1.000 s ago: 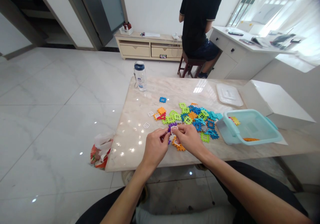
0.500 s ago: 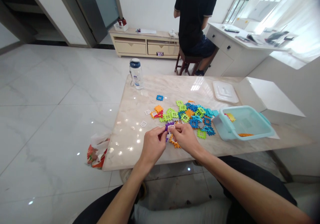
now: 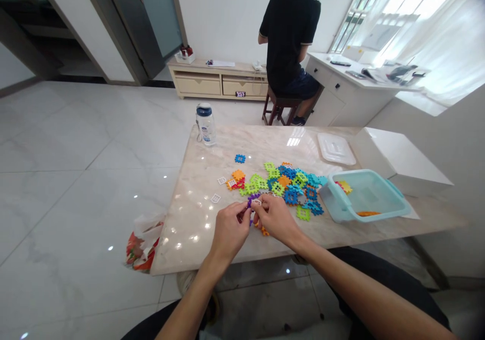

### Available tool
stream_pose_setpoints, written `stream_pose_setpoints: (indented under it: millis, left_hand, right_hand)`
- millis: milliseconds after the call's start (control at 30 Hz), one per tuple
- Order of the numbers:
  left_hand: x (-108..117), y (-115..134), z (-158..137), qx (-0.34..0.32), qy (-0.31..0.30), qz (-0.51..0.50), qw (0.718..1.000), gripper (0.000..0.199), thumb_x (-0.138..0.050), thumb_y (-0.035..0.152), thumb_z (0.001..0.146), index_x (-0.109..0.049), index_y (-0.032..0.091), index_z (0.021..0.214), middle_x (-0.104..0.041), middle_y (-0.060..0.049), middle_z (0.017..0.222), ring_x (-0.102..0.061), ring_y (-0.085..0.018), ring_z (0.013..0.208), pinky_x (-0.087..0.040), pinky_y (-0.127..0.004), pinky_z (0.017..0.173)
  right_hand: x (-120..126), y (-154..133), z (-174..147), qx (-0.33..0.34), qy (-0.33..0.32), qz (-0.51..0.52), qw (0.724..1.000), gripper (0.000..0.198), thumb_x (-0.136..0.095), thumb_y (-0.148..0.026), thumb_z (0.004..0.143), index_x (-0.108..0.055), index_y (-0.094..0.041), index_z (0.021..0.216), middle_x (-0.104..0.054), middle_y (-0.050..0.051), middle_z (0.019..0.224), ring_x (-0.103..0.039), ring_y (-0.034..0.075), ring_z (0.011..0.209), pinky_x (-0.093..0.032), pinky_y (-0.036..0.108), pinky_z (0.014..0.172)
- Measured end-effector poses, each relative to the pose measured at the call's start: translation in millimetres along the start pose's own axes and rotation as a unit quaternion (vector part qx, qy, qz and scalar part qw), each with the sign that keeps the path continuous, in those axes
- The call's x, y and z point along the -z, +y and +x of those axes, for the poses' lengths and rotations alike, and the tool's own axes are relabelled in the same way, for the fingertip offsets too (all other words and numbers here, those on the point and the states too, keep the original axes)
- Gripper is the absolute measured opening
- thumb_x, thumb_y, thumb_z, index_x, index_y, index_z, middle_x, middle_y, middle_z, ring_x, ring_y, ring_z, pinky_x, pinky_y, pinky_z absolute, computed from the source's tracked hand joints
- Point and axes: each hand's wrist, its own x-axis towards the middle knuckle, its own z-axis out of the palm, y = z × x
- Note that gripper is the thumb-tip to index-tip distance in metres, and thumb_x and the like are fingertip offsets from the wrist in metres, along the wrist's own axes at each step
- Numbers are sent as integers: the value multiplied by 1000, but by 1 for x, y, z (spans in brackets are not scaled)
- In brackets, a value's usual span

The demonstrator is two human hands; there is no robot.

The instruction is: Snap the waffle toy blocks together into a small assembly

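The marble tabletop (image 3: 197,219) fills the middle of the frame. Right of centre sits a teal bin (image 3: 366,196), and left of it spreads a pile of coloured blocks (image 3: 284,181). At lower centre the left hand (image 3: 229,231) and right hand (image 3: 276,219) meet, each grip pinched shut on a small purple block (image 3: 253,199) with a white piece at the pile's near edge.

Both hands now closer together: left hand (image 3: 230,228) & right hand (image 3: 276,216) fingertips meet over the purple piece (image 3: 251,199), w/ the small white piece (image 3: 257,202) now mostly hidden between them; earlier it stood clear above the right fingers. Orange piece (image 3: 262,229) more covered under right hand.
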Motion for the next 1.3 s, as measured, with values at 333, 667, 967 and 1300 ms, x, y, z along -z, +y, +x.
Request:
stream_pose_setpoints:
  millis: [333,667,967,1300]
  left_hand:
    - [-5,1,-5,46,-3,-47,998,24,-62,25,98,-82,19,85,-78,-5,78,-65,-17,65,-46,-27,65]
    - [-4,1,0,67,29,-81,994,21,-68,29,96,-85,18,95,-83,-7,86,-69,-18,68,-51,-28,67]
    - [-5,0,3,85,-16,-146,985,26,-68,38,101,-84,20,92,-84,-5,86,-75,-20,74,-54,-27,69]
    - [-8,4,-4,57,-2,-94,994,23,-64,31,102,-78,20,86,-80,-2,82,-70,-17,71,-51,-27,70]
  right_hand:
    - [-7,5,-8,50,79,-72,993,30,-57,-34,103,-61,-23,75,-68,2,64,-61,18,58,-37,27,59]
    - [-6,0,-5,93,103,-142,980,30,-59,-29,101,-56,-24,72,-63,1,63,-54,17,56,-30,30,60]
    - [4,-9,-4,65,89,-52,993,32,-58,-39,104,-59,-24,77,-70,3,67,-64,18,61,-41,29,63]
    - [5,-9,1,54,96,-46,993,29,-60,-39,102,-62,-23,78,-66,0,63,-60,17,58,-39,27,59]
